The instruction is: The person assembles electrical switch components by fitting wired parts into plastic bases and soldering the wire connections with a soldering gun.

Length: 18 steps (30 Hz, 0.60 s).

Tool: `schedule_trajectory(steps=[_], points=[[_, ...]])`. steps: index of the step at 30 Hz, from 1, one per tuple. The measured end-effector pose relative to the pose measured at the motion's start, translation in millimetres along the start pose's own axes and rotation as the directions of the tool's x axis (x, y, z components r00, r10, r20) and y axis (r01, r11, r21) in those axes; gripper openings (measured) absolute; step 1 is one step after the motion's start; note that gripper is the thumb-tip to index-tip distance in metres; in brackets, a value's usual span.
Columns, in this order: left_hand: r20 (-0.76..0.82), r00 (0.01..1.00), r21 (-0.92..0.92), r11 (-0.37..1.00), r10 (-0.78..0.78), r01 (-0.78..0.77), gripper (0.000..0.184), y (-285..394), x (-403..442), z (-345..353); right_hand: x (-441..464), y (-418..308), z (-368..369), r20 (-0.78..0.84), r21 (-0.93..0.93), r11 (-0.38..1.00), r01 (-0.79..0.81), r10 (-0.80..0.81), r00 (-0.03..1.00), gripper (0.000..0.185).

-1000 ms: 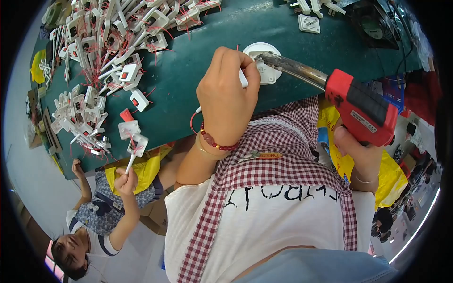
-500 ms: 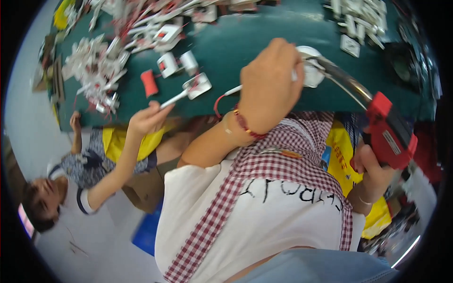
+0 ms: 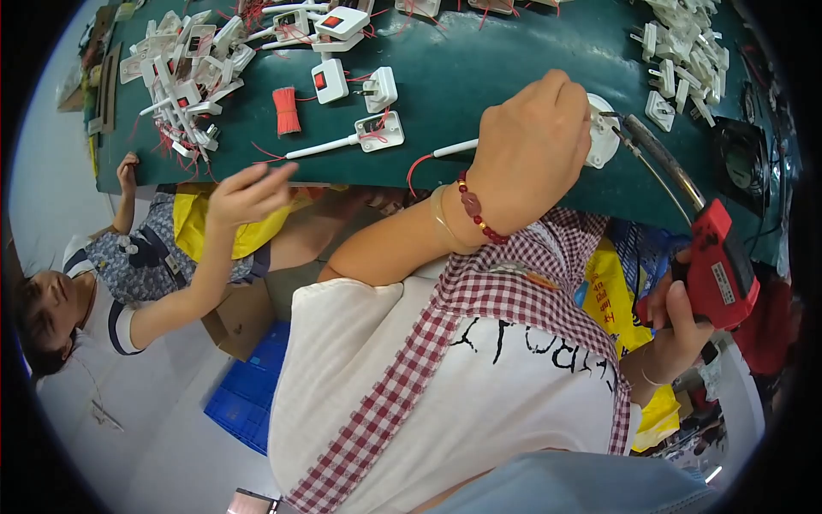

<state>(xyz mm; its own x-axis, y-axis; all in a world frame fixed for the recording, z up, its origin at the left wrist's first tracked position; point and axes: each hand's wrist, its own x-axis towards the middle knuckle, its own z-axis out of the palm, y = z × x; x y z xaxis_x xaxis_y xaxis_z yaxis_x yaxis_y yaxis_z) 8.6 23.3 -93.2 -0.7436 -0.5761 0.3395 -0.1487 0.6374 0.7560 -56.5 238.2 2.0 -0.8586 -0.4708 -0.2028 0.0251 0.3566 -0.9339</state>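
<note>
My left hand is closed, knuckles up, over the near part of the green table. From under it sticks out a white plastic stem with red wires at its end; the fingertips and the stem's other end are hidden. Just beyond those fingers lies a round white piece. Wrapped round the grip of a red soldering gun is my right hand. The gun's metal barrel and thin feed tube point up-left, their tips over the round piece's right side.
A co-worker's hand hovers at the table edge near a white stemmed housing. Farther off are a red wire bundle, a switch housing, piled housings and white plugs. A black fan-like device stands right.
The co-worker has let go of the stemmed housing, which now lies on the table, and drawn the hand back. My left hand and soldering gun have shifted slightly right in view.
</note>
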Motion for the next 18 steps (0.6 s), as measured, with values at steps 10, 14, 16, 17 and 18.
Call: schedule_trajectory(steps=[10, 14, 16, 17, 18], points=[[0.033, 0.999, -0.006, 0.999, -0.034, 0.034, 0.011, 0, 1, 4, 2, 3, -2, -0.047, 0.013, 0.999, -0.05, 0.051, 0.998, 0.04], [0.062, 0.998, -0.02, 0.999, -0.029, 0.03, 0.01, 0, 5, 4, 4, 4, -4, -0.042, 0.065, 0.995, -0.075, 0.077, 0.996, 0.038], [0.075, 0.997, -0.058, 0.998, -0.007, 0.011, 0.009, 1, 6, 6, 4, -5, 6, -0.086, 0.089, 0.987, -0.137, 0.145, 0.986, 0.036], [0.074, 0.997, -0.044, 0.999, -0.014, 0.017, 0.009, 1, 6, 4, 5, -4, 2, -0.113, 0.084, 0.988, -0.133, 0.142, 0.983, 0.036], [0.096, 0.995, -0.068, 0.997, -0.036, 0.043, 0.009, 3, 7, 3, 6, -4, -1, -0.066, 0.069, 0.989, -0.134, 0.138, 0.988, 0.036]])
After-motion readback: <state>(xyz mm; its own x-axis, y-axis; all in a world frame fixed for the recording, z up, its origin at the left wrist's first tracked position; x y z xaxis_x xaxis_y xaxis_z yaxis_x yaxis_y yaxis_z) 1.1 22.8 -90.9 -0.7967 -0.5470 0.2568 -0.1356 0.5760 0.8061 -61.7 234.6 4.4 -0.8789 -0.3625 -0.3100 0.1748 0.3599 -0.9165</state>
